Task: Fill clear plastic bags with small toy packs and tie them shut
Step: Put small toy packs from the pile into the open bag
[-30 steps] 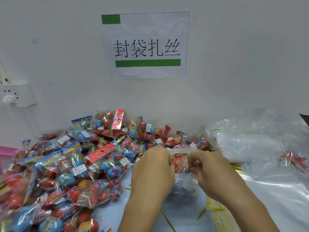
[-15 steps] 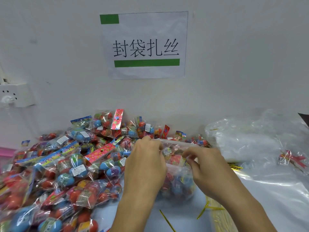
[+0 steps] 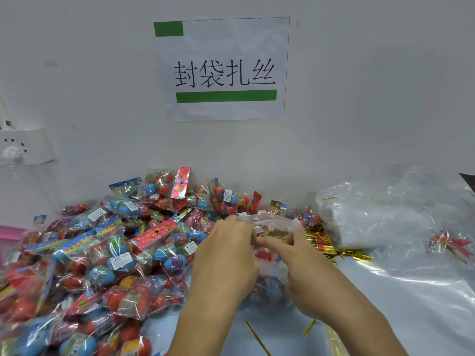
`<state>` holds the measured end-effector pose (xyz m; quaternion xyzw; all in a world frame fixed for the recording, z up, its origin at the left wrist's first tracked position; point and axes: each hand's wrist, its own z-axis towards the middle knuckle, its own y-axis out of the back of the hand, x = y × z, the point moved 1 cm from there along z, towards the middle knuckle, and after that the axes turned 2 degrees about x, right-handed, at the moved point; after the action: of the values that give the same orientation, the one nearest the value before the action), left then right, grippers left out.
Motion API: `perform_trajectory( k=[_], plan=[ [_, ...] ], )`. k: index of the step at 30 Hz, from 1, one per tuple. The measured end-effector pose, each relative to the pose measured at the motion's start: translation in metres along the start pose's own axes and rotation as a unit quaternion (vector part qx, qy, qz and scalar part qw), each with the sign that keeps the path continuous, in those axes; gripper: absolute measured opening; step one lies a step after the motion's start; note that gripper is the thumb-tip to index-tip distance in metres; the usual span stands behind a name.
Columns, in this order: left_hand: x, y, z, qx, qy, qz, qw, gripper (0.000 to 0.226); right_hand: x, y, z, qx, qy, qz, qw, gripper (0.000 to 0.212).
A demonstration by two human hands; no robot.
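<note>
A clear plastic bag [image 3: 272,272] holding several red and blue toy packs stands on the table between my hands. My left hand [image 3: 226,258] and my right hand [image 3: 305,273] both pinch the gathered neck of the bag near its top, fingertips almost touching. A gold twist tie [image 3: 276,231] shows at the neck, just above my right fingers. The lower part of the bag is hidden behind my hands.
A big heap of toy packs [image 3: 102,253] covers the table's left half, up to the wall. A bundle of gold twist ties [image 3: 323,244] lies right of my hands, loose ties [image 3: 257,337] near the front. A stack of clear bags [image 3: 385,219] sits at the right.
The bag was lifted and its open top has been gathered into a neck. My fingers have closed together on it, with a gold tie now at the neck.
</note>
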<state>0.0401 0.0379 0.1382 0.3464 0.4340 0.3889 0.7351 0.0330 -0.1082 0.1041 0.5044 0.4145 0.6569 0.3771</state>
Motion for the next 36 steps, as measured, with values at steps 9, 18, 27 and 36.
perform_trajectory(
  k=[9,18,27,36],
  plan=[
    [0.003,0.0,-0.001,-0.019,0.036,0.008,0.999,0.016,0.005,0.01,0.0,-0.071,-0.037,0.053,0.995,0.033],
    [0.003,-0.002,-0.001,0.004,0.041,-0.019,0.999,0.029,0.003,0.016,0.0,-0.1,-0.097,0.035,0.99,0.029],
    [0.01,0.0,0.005,-0.05,0.033,-0.073,0.995,0.013,0.0,0.019,0.001,-0.149,0.001,0.084,0.985,0.029],
    [0.011,0.011,0.005,-0.16,0.024,-0.069,0.984,0.023,0.004,0.029,-0.003,-0.212,0.032,0.101,0.972,0.028]
  ],
)
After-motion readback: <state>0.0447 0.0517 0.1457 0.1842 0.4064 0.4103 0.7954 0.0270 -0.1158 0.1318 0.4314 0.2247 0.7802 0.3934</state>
